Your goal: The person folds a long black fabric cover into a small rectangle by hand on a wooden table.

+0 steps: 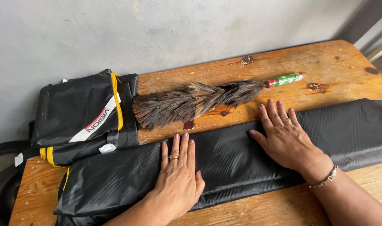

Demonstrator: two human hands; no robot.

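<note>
A long black garment (224, 159), folded into a strip, lies across the wooden table (283, 71). My left hand (177, 175) rests flat on its left half, fingers spread, with rings on one finger. My right hand (283, 138) presses flat on the strip's upper edge near the middle, with a ring and a bracelet at the wrist. Neither hand grips anything.
A feather duster (199, 100) with a red, white and green handle lies just beyond the garment. A folded black garment with yellow trim (84, 113) sits at the table's left end. A grey wall runs behind the table. A dark object (0, 175) sits at the far left.
</note>
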